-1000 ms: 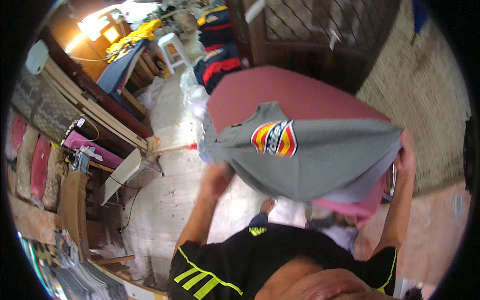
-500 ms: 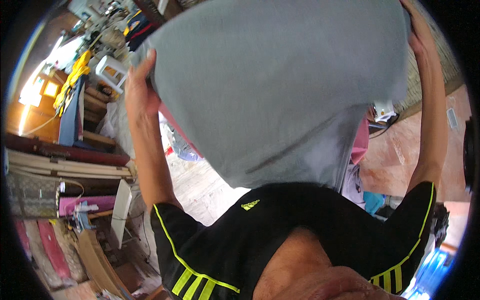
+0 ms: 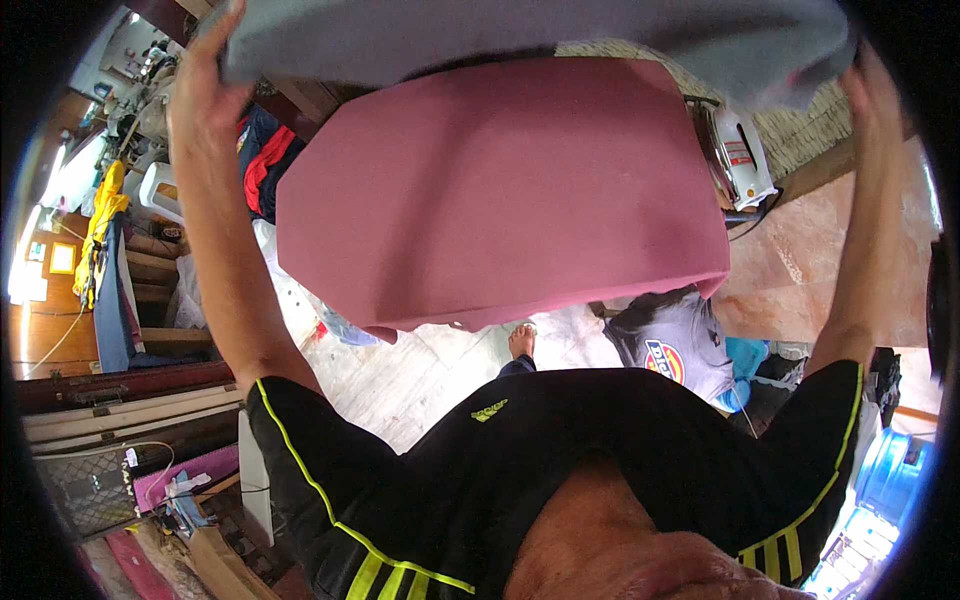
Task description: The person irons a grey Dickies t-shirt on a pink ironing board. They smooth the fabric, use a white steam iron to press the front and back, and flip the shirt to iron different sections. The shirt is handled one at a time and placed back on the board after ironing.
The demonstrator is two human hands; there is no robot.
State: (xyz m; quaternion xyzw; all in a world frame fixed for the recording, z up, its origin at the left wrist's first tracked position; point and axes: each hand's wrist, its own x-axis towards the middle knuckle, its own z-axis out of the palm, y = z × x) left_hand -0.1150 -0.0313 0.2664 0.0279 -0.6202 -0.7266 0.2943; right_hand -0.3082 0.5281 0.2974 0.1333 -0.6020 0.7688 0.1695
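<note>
Fingers of L hand (image 3: pixel 205 95) & R hand (image 3: pixel 872 95) closed on opp. ends of grey garment (image 3: pixel 520 35), now raised over far edge of pink board (image 3: pixel 500 190); 0.5 s ago it hung down to black top (image 3: pixel 580 420), covering most of board. Cloth soft, matte, pulled wide w/ curved lower edge. Board smooth, fabric-covered, angled L end; white appliance (image 3: pixel 745 160) by R end. Garment's upper part & L fingertips cut off above; R fingertips blurred, hard to make out.

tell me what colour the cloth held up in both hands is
The cloth is grey; it shows best along the top of the head view.
</note>
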